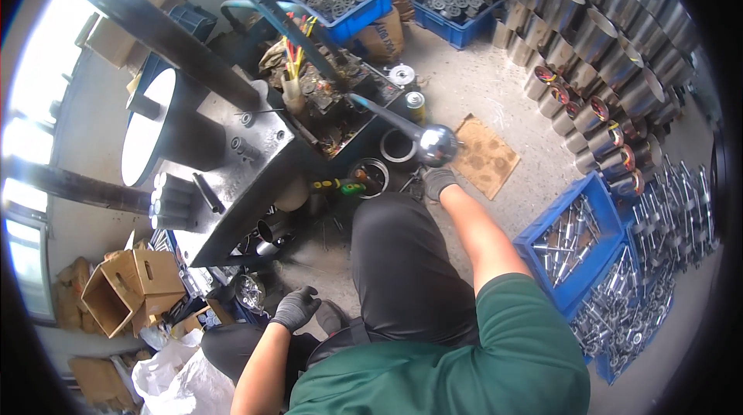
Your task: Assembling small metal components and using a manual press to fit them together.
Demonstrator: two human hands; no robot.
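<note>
The right hand (439,181), in a grey glove, reaches forward past the knee and rests just below the shiny metal ball knob (437,144) at the end of a long lever (379,114). The knob sits at twelve o'clock from the hand, touching or nearly touching its fingertips; whether the fingers are clenched on anything I cannot tell, since the hand is seen from behind. The lever runs up toward ten o'clock into the dark steel press machine (255,159).

The left hand (296,306), also gloved, hangs low at seven o'clock from the machine, fingers loosely curled and released, grasping nothing, just beside a small shiny metal part (249,291) on the floor.

At three o'clock from the right hand stands a blue crate (573,248) of metal rods.
</note>
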